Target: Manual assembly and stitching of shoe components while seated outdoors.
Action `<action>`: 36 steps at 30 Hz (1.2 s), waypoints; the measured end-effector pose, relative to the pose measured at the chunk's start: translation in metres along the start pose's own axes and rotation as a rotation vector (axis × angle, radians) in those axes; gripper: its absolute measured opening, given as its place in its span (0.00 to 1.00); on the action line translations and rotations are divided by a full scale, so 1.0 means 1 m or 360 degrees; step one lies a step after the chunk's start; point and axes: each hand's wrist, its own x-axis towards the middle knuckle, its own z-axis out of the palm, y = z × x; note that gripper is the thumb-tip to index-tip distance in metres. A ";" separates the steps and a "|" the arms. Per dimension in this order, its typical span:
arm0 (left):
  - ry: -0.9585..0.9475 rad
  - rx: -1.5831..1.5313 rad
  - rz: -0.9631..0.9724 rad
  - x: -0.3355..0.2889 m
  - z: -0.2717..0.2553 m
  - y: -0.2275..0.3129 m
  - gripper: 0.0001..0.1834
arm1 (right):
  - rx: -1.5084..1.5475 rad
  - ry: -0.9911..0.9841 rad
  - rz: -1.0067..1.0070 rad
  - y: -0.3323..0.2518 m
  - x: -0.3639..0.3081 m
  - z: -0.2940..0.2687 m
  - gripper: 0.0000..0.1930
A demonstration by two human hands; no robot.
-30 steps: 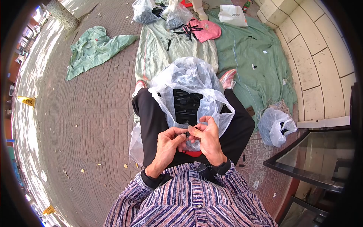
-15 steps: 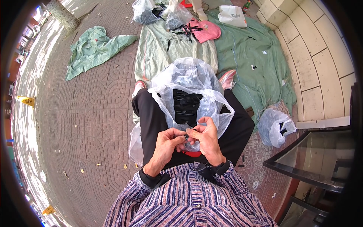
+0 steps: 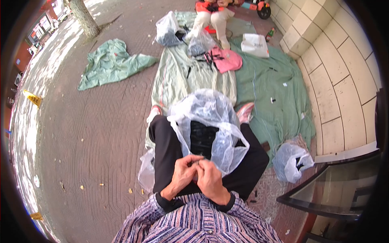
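Note:
My left hand (image 3: 184, 175) and my right hand (image 3: 210, 182) meet over my lap, both closed in a pinch with fingertips together. What they pinch is small and hidden by the fingers. Just beyond them, between my knees, stands an open clear plastic bag (image 3: 230, 141). Through its mouth shows a heap of small, dark, narrow pieces (image 3: 201, 137), somewhat blurred. The hands are at the near rim of the bag.
Ahead lie a pale sheet (image 3: 172, 77) and a green sheet (image 3: 279, 89), with a pink cloth item (image 3: 229, 60) and filled plastic bags (image 3: 169, 34). Another person (image 3: 214, 20) sits beyond. On the right are a bag (image 3: 289, 162), a dark-framed glass panel (image 3: 332, 188) and a tiled wall (image 3: 336, 73).
My view has tipped up, bringing more of the seated person into sight. My right hand has turned, its raised fingers now folded in, and both hands have drawn closer together.

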 end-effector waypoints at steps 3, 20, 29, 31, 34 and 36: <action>-0.0183 -0.0057 0.0024 -0.003 -0.016 -0.002 0.13 | 0.0020 -0.0133 -0.0172 -0.006 0.002 -0.014 0.16; -0.0234 0.0870 0.0288 -0.008 -0.008 0.013 0.11 | 0.0582 -0.0967 0.0821 0.029 0.005 -0.030 0.15; -0.0381 -0.0066 -0.0252 -0.009 -0.022 0.009 0.11 | 0.1002 -0.0474 0.0658 0.010 0.004 -0.024 0.09; -0.0444 -0.0072 -0.0206 -0.009 -0.019 0.018 0.08 | 0.0848 -0.0369 0.0283 0.013 0.001 -0.023 0.12; -0.0340 -0.0453 -0.0222 -0.015 -0.007 0.027 0.03 | 0.1761 -0.0591 0.1152 0.004 0.009 -0.024 0.13; -0.0305 -0.0473 -0.0229 -0.015 -0.008 0.022 0.03 | 0.1788 -0.0684 0.1246 -0.007 0.023 -0.044 0.13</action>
